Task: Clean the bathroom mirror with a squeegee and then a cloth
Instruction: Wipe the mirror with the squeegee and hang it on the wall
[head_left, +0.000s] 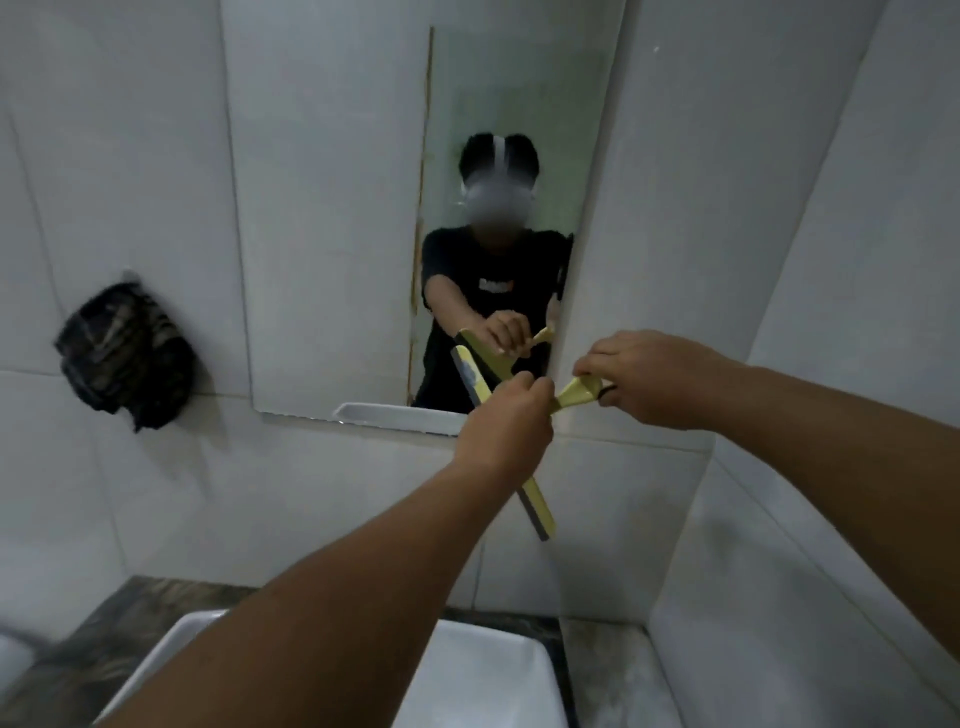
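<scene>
A yellow squeegee (540, 506) with a black rubber blade hangs slanted in front of the mirror's lower right corner. My left hand (506, 421) grips it where the blade bar meets the handle. My right hand (654, 376) pinches the end of the yellow handle (576, 397). The mirror (332, 218) is fixed to the white tiled wall and reflects a person in a black shirt holding the squeegee. A dark crumpled cloth (127, 353) hangs on the wall left of the mirror.
A white rectangular sink (483, 670) sits below on a dark stone counter (93, 629). White tiled walls close in on the right, forming a corner next to the mirror.
</scene>
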